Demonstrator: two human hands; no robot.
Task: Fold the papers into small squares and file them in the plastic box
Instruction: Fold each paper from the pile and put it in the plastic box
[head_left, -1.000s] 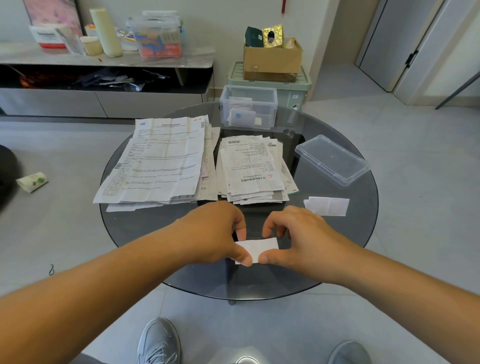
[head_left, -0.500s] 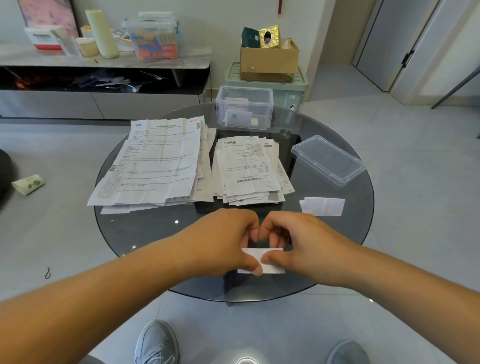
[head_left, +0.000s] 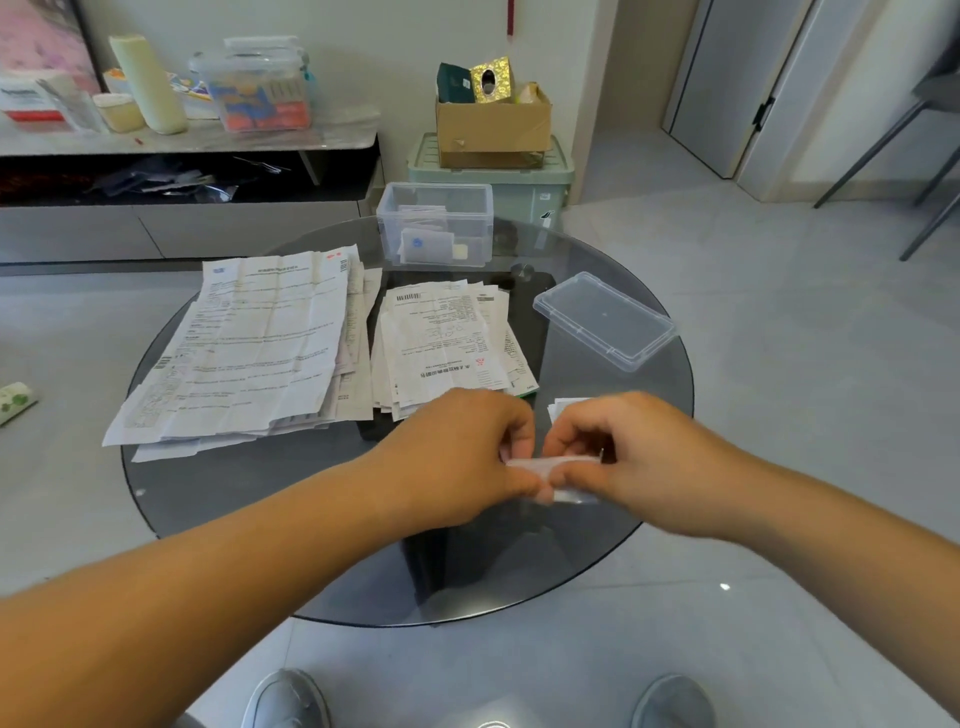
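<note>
1. The small paper (head_left: 569, 460), which lay flat between both thumbs a second ago, now stands edge-on at centre frame as it doubles over.
2. The left hand (head_left: 467, 447) and right hand (head_left: 631, 457) each pinch one end of it.
3. This is probably the final fold; the plastic box (head_left: 435, 223) at upper centre awaits it.

Both hands meet over the glass counter (head_left: 218, 499); left hand (head_left: 457, 457) and right hand (head_left: 639, 462) pinch a small folded paper (head_left: 558, 462); paper stacks (head_left: 260, 348) lie beyond; plastic box (head_left: 435, 223) stands at the far edge.
</note>
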